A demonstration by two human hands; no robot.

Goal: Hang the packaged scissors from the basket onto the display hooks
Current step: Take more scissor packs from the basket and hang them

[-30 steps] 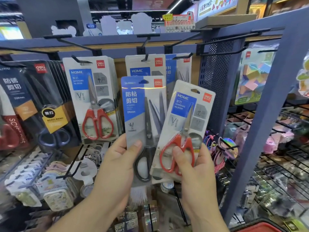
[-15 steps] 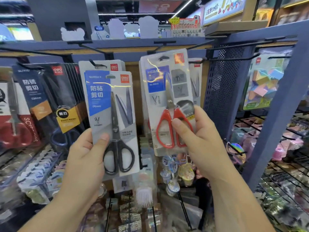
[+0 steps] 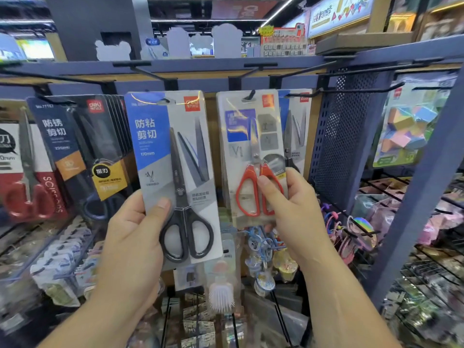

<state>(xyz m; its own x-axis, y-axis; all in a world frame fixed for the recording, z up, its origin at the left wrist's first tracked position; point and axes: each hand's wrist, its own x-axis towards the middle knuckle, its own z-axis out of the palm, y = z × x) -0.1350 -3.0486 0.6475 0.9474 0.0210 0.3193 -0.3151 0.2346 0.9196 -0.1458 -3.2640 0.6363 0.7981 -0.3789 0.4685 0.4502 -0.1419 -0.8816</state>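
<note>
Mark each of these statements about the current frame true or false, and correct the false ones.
1. The left hand holds the black-handled scissors pack. True.
2. The right hand holds nothing. False: its thumb and fingers pinch the red-handled scissors pack near the handles.
3. A hook shows at the hang hole at the top of the red-handled scissors pack. True.
4. Both packs lie flat in a basket. False: both are held upright in front of the display, the black-handled one to the left of the red-handled one.
</note>
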